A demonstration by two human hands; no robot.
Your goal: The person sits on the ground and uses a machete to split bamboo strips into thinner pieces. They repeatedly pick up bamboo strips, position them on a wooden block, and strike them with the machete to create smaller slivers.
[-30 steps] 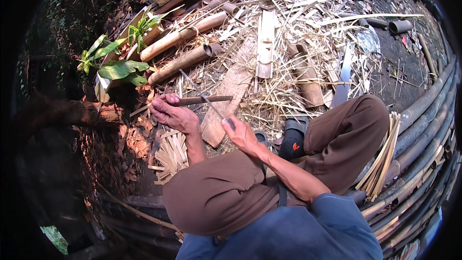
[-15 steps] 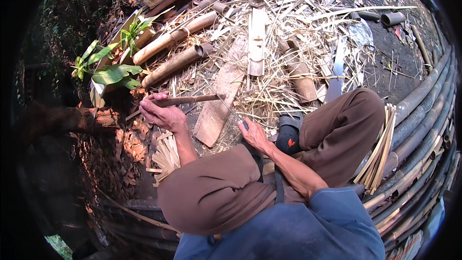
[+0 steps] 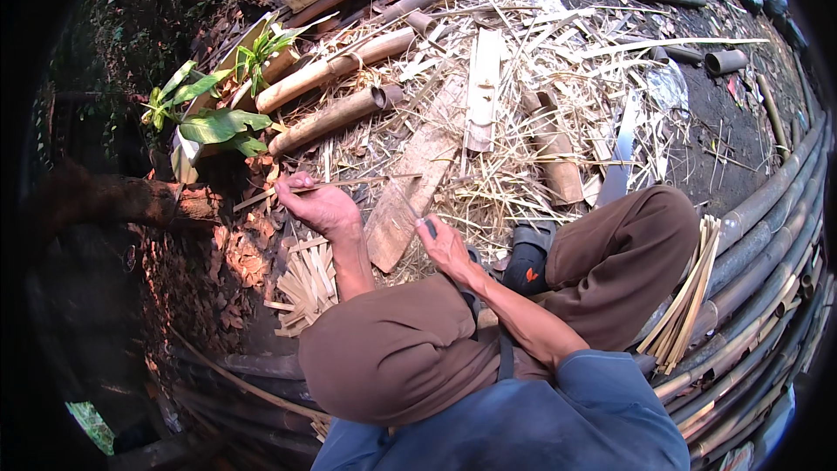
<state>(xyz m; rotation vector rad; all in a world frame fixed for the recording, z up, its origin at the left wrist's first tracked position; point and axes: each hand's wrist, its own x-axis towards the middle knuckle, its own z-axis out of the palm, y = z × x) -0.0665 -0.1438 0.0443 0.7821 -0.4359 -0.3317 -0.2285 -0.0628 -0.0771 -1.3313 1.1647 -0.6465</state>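
My left hand (image 3: 324, 209) is closed around a thin bamboo strip (image 3: 370, 180), which points to the right over a wooden plank (image 3: 390, 240). My right hand (image 3: 447, 250) grips the dark handle of a knife (image 3: 430, 227). Its narrow blade slants up and left toward the strip; whether the two touch I cannot tell. Below my left wrist lies a pile of cut bamboo strips (image 3: 307, 288). A bundle of longer strips (image 3: 684, 301) rests beside my right knee.
Pale bamboo shavings (image 3: 523, 61) cover the ground ahead. Among them lie a split bamboo piece (image 3: 483, 87), a bamboo tube (image 3: 555, 157) and a saw blade (image 3: 621, 153). Bamboo poles (image 3: 758, 222) line the right side. Leafy plants (image 3: 214, 122) and a thick trunk (image 3: 196, 205) stand left.
The strip in my left hand now shows its thin edge instead of its broad face. My right hand and knife have drawn slightly left. The whole view has shifted a little.
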